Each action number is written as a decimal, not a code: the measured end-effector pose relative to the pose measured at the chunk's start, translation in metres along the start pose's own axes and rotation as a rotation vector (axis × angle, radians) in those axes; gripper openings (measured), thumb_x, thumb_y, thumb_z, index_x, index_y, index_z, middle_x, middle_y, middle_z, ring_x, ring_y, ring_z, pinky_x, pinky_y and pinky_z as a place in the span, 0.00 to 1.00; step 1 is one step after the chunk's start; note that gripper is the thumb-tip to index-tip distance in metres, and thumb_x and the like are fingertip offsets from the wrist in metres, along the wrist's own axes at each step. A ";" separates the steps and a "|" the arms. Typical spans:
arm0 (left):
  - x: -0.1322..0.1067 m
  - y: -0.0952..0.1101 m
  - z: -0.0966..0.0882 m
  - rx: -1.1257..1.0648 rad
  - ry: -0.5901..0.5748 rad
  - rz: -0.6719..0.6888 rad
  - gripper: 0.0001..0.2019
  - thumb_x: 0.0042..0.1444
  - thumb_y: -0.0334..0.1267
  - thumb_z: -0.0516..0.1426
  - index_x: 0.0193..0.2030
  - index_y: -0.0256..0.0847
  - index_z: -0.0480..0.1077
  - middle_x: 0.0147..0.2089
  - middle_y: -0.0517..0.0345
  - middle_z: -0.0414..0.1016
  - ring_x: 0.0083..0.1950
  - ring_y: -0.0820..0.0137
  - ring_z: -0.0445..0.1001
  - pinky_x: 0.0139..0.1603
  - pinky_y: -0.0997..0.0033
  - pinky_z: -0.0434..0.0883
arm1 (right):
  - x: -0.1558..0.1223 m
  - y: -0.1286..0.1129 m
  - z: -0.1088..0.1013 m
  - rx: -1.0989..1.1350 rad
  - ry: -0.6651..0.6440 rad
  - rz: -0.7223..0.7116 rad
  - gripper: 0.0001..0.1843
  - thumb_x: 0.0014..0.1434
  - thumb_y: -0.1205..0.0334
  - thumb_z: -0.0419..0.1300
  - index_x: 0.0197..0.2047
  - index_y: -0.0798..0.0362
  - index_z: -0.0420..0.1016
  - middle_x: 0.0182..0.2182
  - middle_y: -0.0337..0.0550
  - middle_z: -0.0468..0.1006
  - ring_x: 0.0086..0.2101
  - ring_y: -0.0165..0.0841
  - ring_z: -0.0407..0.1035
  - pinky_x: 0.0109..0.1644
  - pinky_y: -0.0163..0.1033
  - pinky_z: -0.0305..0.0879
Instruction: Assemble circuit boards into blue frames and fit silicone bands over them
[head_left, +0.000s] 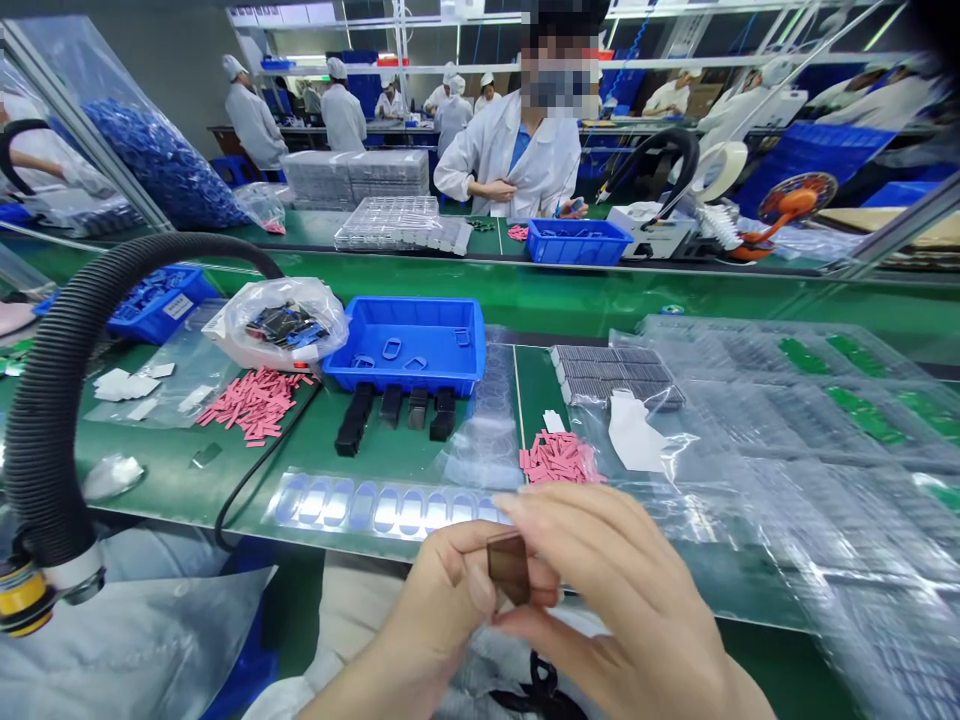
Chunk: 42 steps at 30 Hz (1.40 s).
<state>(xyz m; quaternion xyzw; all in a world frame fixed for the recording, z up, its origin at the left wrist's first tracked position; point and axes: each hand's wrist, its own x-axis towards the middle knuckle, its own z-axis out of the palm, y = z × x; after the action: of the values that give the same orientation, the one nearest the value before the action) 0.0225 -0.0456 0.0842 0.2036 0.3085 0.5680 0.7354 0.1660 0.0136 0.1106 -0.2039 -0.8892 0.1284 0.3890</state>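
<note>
A small square of brown translucent material [508,567] is pinched between my left hand [439,600] and my right hand [615,590], just above the front edge of the green workbench [480,400]. Right behind my fingers lies a clear tray with a row of oval recesses [382,505]. Past it, a small heap of pink strips [559,458] sits beyond my right hand. Several black blocks [390,408] stand in front of a blue plastic bin [405,345], which holds a few small loop-shaped pieces.
Stacked clear blister trays [810,450] cover the bench's right side. On the left are a black corrugated hose [49,420], more pink strips [255,405] and a plastic bag of dark parts [285,325]. A co-worker in a white coat [510,155] stands across a second bench.
</note>
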 end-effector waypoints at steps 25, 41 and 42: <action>0.000 -0.024 0.006 -0.299 -0.207 -0.060 0.17 0.49 0.49 0.62 0.42 0.43 0.78 0.39 0.62 0.83 0.39 0.77 0.80 0.35 0.86 0.73 | -0.024 -0.001 0.005 0.637 0.384 0.407 0.06 0.57 0.57 0.61 0.35 0.48 0.68 0.34 0.42 0.73 0.39 0.35 0.69 0.44 0.40 0.69; -0.012 -0.010 0.011 0.280 0.022 0.163 0.15 0.42 0.48 0.66 0.40 0.52 0.79 0.37 0.60 0.83 0.39 0.70 0.81 0.41 0.81 0.73 | -0.014 -0.001 -0.012 0.296 0.188 0.294 0.09 0.54 0.75 0.60 0.33 0.50 0.73 0.29 0.38 0.68 0.31 0.30 0.65 0.31 0.37 0.63; -0.012 -0.009 0.011 0.339 0.030 0.179 0.16 0.42 0.49 0.66 0.40 0.51 0.79 0.37 0.58 0.83 0.39 0.68 0.81 0.41 0.80 0.74 | -0.013 -0.001 -0.013 0.295 0.170 0.286 0.09 0.55 0.75 0.60 0.33 0.50 0.73 0.28 0.38 0.68 0.31 0.30 0.65 0.31 0.36 0.63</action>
<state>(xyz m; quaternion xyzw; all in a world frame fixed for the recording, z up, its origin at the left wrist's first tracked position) 0.0345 -0.0593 0.0896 0.3427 0.3913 0.5741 0.6324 0.1835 0.0078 0.1107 -0.2791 -0.7867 0.2932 0.4661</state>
